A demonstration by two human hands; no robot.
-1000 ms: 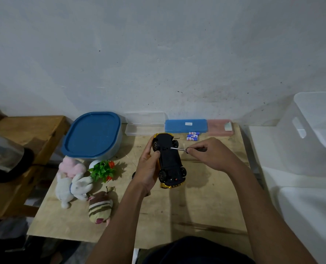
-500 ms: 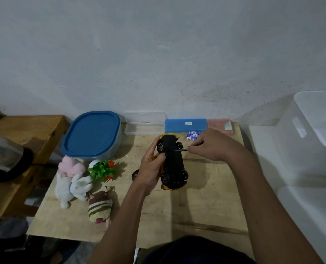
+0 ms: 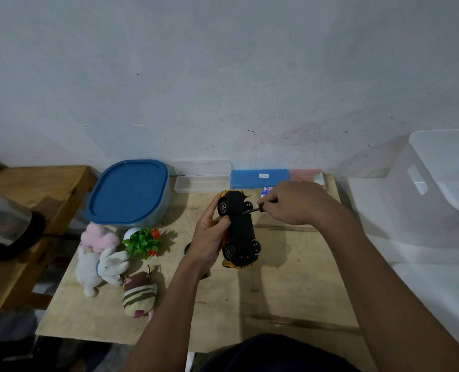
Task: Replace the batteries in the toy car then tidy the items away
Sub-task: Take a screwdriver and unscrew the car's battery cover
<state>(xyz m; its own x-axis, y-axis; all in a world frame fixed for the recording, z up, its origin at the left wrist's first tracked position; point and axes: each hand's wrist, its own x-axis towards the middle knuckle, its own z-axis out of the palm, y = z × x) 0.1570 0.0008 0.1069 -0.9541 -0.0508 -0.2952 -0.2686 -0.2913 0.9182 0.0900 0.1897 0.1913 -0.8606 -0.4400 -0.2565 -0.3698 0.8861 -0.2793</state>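
Toy car is upside down, black underside up, over the middle-back of the bench. The tail end is low; I can't tell if it touches the wood.

Left hand: grip wrapped round the car's side, thumb on the chassis edge, steadying it.

Right hand: grip pinched on a small screwdriver, tip on the underside close to the far axle. That's probably the battery-cover screw. I can't tell if it's going out or in. No open cover and no cells inside that I can see.

Batteries: a few blue-and-white cells on the bench, partly behind the right hand, just in front of the blue case. Fresh or spent, can't tell.

My read on progress:
- Screw step is in hand, and the swap isn't confirmed either way.
- If the cover is coming off, what's left is pulling the old cells, fitting the new ones and closing up.
- Tidy-up isn't started: clear case sits open by the wall, and tool and cells are out.
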